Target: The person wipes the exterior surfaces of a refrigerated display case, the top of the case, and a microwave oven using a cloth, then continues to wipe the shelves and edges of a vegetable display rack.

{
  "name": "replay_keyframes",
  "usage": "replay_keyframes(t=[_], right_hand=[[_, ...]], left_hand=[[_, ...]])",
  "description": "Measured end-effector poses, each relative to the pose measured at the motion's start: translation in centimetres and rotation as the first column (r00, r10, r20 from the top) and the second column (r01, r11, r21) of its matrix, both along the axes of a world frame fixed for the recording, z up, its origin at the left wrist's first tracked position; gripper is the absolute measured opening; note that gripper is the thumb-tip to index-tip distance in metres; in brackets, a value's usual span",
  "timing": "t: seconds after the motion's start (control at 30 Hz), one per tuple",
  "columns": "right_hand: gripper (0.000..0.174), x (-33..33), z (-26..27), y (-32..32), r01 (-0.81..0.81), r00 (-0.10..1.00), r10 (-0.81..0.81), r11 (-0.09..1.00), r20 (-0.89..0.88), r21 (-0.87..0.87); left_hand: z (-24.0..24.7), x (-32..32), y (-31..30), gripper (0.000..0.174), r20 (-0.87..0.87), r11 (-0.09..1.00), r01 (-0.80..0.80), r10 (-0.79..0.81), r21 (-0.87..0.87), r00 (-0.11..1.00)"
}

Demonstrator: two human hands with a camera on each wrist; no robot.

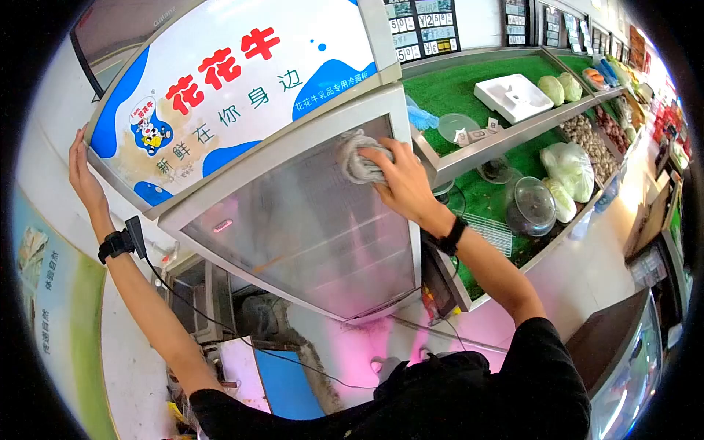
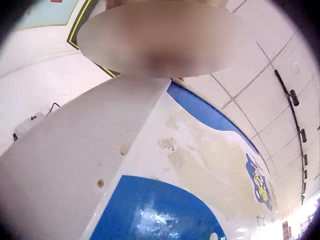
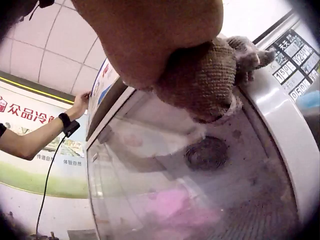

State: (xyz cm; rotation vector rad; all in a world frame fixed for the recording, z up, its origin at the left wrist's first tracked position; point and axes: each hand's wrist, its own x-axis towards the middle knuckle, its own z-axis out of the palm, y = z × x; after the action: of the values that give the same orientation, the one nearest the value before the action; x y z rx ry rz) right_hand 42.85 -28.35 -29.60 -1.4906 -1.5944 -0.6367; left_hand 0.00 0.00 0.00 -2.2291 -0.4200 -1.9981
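The person's right hand (image 1: 407,180) grips a bunched grey cloth (image 1: 353,160) against the upper right part of the refrigerator's glass door (image 1: 308,238), so most of the pane lies below the cloth and to its left. The left hand (image 1: 86,172), fingers extended, rests at the far left edge of the printed header sign (image 1: 238,117), well apart from the cloth.

The left forearm (image 1: 154,315) slants forward and out to the side; the left hand (image 1: 89,183) is raised beyond the left wrist (image 1: 103,220), fingers extended; the right forearm (image 1: 488,264) angles forward and inward; the right hand (image 1: 405,180) reaches ahead of the right wrist (image 1: 440,218), its fingers curled in a grip.
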Motion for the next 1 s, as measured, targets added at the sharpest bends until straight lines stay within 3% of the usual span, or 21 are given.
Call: replay_keyframes(t=[0.07, 0.1, 0.13, 0.23, 0.37, 0.43, 0.47, 0.6, 0.63, 0.7, 0.83, 1.0], right_hand=[[0.067, 0.2, 1.0, 0.1, 0.159, 0.985, -0.135, 0.956, -0.110, 0.246], [0.064, -1.6, -1.8, -2.4, 0.240, 0.941, -0.169, 0.944, -0.294, 0.226], [0.064, -0.1, 0.3, -1.6, 0.291, 0.931, -0.200, 0.911, -0.305, 0.291], [0.069, 0.0, 3.8, 0.7, 0.283, 0.930, -0.179, 0.906, -0.321, 0.314], [0.073, -6.4, 3.2, 2.6, 0.232, 0.919, -0.132, 0.943, -0.371, 0.240], [0.075, -9.6, 3.3, 3.2, 0.051, 0.979, -0.031, 0.994, -0.199, 0.095], [0.075, -9.5, 3.5, 3.1, 0.064, 0.978, -0.044, 0.993, -0.203, 0.097], [0.064, -4.2, 4.2, 1.9, 0.403, 0.907, -0.360, 0.892, -0.220, 0.203], [0.062, -2.9, 4.8, 0.5, 0.448, 0.870, -0.396, 0.884, -0.294, 0.135], [0.058, -0.5, 5.3, -0.1, 0.379, 0.913, -0.331, 0.904, -0.237, 0.199], [0.058, -5.2, 5.4, 1.1, 0.352, 0.915, -0.309, 0.926, -0.258, 0.137], [0.062, -14.2, 4.7, 5.5, 0.391, 0.908, -0.351, 0.906, -0.229, 0.162]], left_hand=[[1.0, -0.9, -0.8, 0.041, 0.030, 0.999, -0.034, 0.034, -0.003, 0.999], [-0.4, 0.2, 0.1, 0.041, -0.094, 0.994, -0.046, 0.036, -0.101, 0.995], [-0.3, 0.2, -0.1, 0.041, -0.060, 0.997, -0.028, 0.024, -0.067, 0.998], [-0.1, 0.0, -0.1, 0.042, -0.044, 0.998, -0.047, 0.045, -0.032, 0.998], [-1.4, 0.8, -0.5, 0.044, -0.001, 0.996, -0.083, 0.083, -0.044, 0.997], [-1.1, 0.7, -0.3, 0.045, 0.006, 0.997, -0.075, 0.075, -0.036, 0.997], [-0.6, 0.5, 0.1, 0.044, 0.023, 0.998, -0.059, 0.059, -0.007, 0.998], [-0.8, 0.7, -0.5, 0.043, -0.026, 0.995, -0.069, 0.072, 0.073, 0.997], [-0.8, 0.3, -0.3, 0.042, -0.060, 0.992, -0.089, 0.094, 0.087, 0.994], [-0.7, -0.8, 1.3, 0.041, -0.096, 0.984, -0.131, 0.143, 0.122, 0.985], [-1.1, 0.4, 1.4, 0.039, -0.054, 0.980, 0.091, -0.082, 0.179, 0.995], [-1.3, 1.2, 1.6, 0.047, -0.116, 0.966, 0.202, -0.185, 0.164, 0.976]])
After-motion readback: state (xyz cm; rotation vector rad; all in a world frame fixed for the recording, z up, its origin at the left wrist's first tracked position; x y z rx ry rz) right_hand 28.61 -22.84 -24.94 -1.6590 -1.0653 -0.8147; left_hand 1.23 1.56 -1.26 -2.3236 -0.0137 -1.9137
